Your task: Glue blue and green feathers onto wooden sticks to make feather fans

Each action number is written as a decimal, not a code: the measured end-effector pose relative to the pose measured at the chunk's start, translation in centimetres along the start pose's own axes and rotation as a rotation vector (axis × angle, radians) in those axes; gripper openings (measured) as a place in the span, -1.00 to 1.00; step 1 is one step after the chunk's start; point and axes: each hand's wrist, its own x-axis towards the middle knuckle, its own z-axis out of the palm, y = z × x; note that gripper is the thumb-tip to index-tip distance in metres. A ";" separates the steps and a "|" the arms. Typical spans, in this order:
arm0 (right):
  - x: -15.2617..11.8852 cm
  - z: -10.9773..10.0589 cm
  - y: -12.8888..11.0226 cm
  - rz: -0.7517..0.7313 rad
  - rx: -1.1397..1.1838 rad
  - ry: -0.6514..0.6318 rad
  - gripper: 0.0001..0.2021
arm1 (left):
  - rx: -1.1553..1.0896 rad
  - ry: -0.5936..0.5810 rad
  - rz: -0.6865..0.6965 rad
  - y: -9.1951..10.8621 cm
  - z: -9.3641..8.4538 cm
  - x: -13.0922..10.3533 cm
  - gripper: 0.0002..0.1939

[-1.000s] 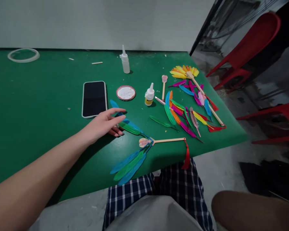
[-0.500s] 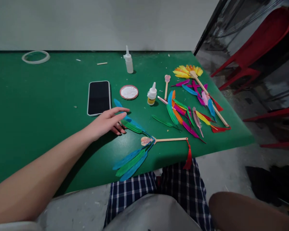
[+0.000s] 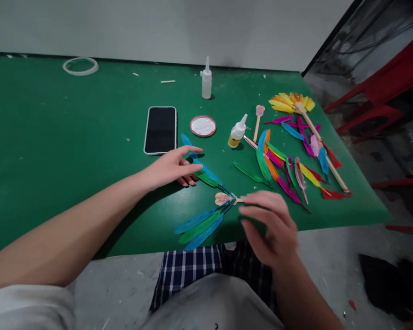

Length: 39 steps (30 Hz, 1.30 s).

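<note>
Feathered stick lies near the yellow-labelled bottle, whose contents are hidden.

Right grip newly in view over the wooden handle, red tassel now hidden

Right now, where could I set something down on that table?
Mostly bare: the green table left of the phone, between the clear ring and left forearm. Crowded: the right end, with loose feathers and yellow fan; also around the feathered stick.
</note>
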 end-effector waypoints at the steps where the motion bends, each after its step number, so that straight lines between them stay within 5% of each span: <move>1: 0.3 0.7 0.3 -0.007 0.014 -0.011 -0.78 | -0.005 -0.001 0.004 0.0 0.0 0.0 -0.41; 6: 1.1 2.9 1.4 0.104 -0.104 -0.109 -0.82 | -0.019 -0.011 0.009 -0.1 0.0 0.1 -0.32; 39: 0.9 3.4 1.9 0.061 -0.263 -0.134 -0.85 | -0.028 0.019 0.034 -0.3 0.5 0.1 -0.36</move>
